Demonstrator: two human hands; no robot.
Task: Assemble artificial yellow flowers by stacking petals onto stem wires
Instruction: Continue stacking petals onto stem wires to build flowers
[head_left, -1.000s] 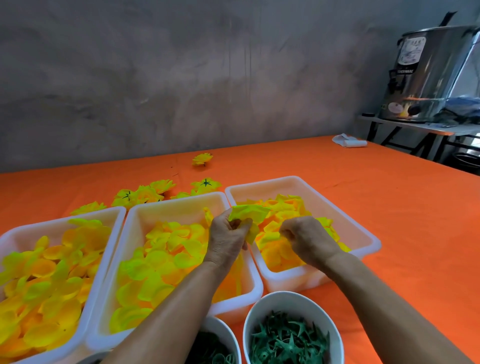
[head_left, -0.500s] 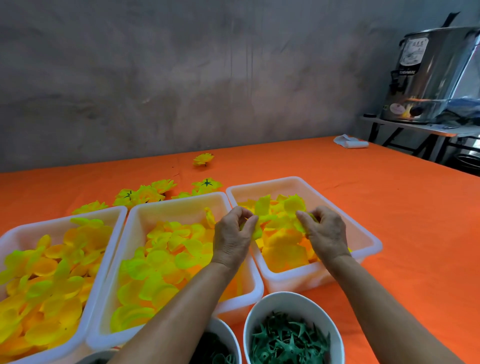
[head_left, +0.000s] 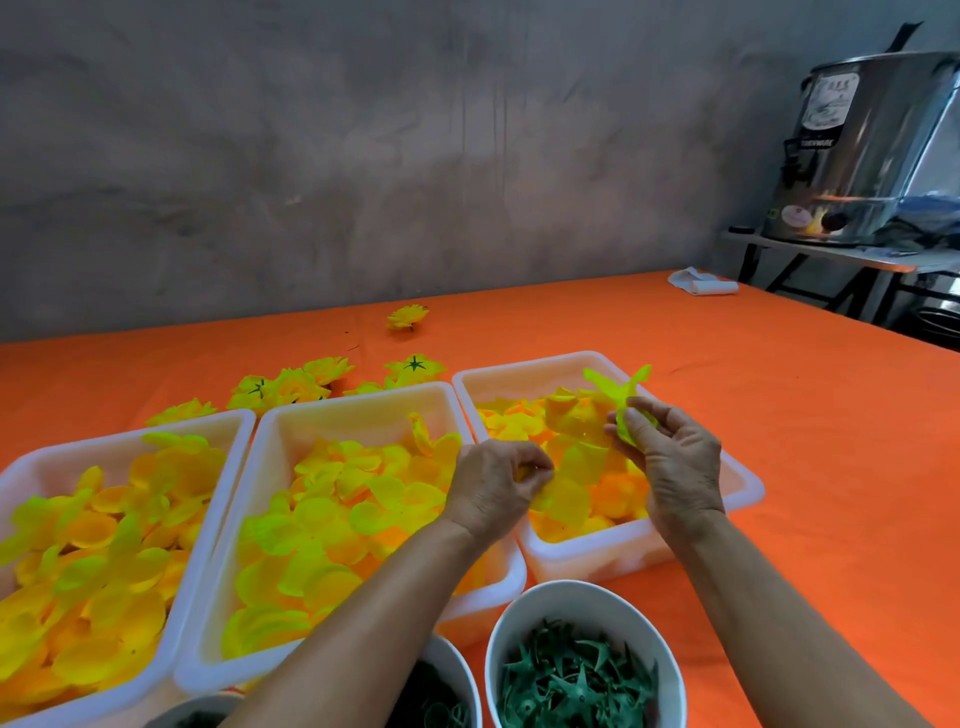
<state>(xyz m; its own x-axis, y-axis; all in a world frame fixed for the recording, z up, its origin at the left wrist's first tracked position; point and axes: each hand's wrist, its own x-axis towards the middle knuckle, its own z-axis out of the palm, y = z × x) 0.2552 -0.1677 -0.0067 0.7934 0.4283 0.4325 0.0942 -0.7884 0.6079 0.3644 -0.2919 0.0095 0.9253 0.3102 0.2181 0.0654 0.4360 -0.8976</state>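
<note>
Head view: the right hand (head_left: 670, 457) pinches a yellow-green petal piece (head_left: 621, 400) above the right tray (head_left: 748, 483), its grip curled round the piece. The left hand (head_left: 493, 488) pinches a small yellow bit over that tray's left rim, its fingertips pressed together. Three petal trays sit side by side near the orange surface's (head_left: 779, 415) front edge; finished flowers (head_left: 291, 384) lie behind them. Open cloth stretches right towards the far corner.

Craft workshop, petal-filled tubs (head_left: 358, 410), bare concrete wall (head_left: 363, 156)
</note>
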